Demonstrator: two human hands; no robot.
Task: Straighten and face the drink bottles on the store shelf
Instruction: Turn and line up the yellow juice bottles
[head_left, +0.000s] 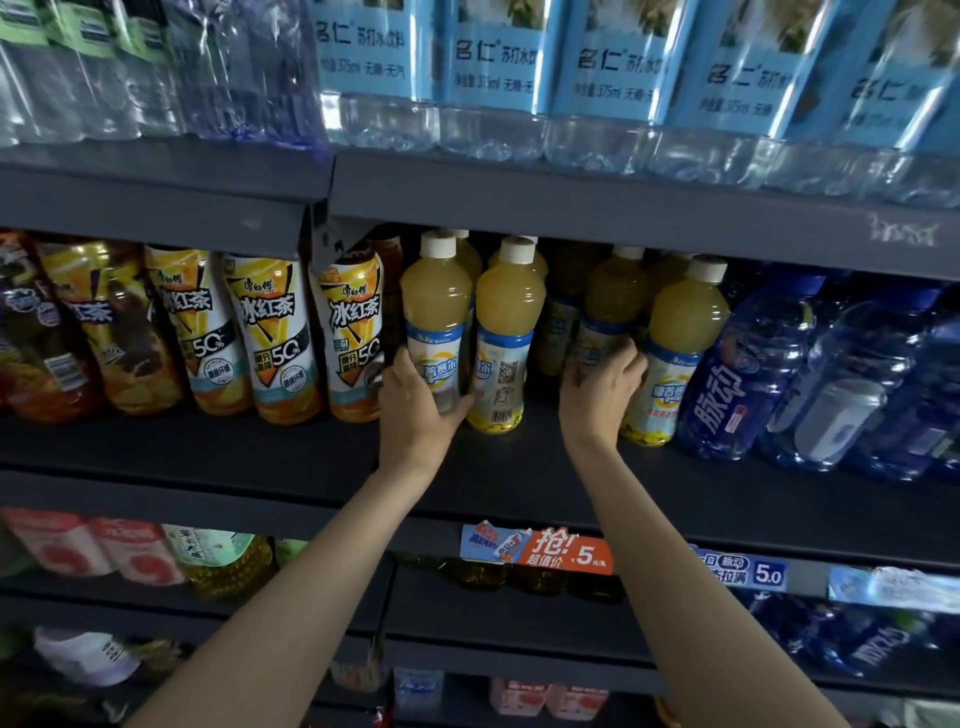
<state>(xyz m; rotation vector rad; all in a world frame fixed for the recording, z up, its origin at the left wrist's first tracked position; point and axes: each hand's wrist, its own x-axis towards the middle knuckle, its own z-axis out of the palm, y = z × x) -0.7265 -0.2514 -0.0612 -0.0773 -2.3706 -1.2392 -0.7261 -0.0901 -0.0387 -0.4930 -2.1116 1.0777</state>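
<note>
On my working shelf (218, 457) I count seven white-capped yellow juice bottles (509, 332), several only partly visible at the back. To their left stand five iced tea bottles (272, 338); to their right, three blue drink bottles (743, 374). The shelf above carries five blue-labelled soda water bottles (493, 73).

Soda water bottles (498, 67): 名仁, 375ml
Iced tea bottles (272, 332): 冰红茶, 50%
Blue drink bottle (737, 374): 脉动
Orange shelf tag (563, 555): 抢! 超值价 5
Blue shelf tag (748, 570): 5.0
</note>
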